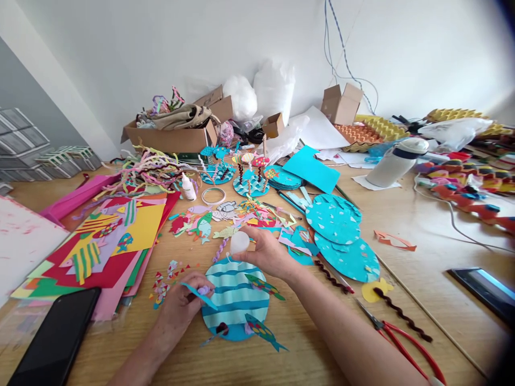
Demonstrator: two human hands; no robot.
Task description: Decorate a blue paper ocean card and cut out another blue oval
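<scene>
Open way at six o'clock from the wavy disc (235, 301)
Bare wood (225, 370) lies there; paper sheets (145, 230) block ten o'clock, fish cutouts (203, 225) twelve, blue ovals (333, 219) two, the right forearm (333, 327) four.

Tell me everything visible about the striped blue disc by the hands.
The striped blue disc is round and looks like card, with pale aqua, wavy-edged bands running across it. It lies flat on the wooden table. Two patterned fish cutouts overhang its right side, with lilac coils partly showing beneath; a dark brown coil sits near its bottom edge. The left hand is at its left edge, the right hand above its far edge; contact is unclear.
</scene>
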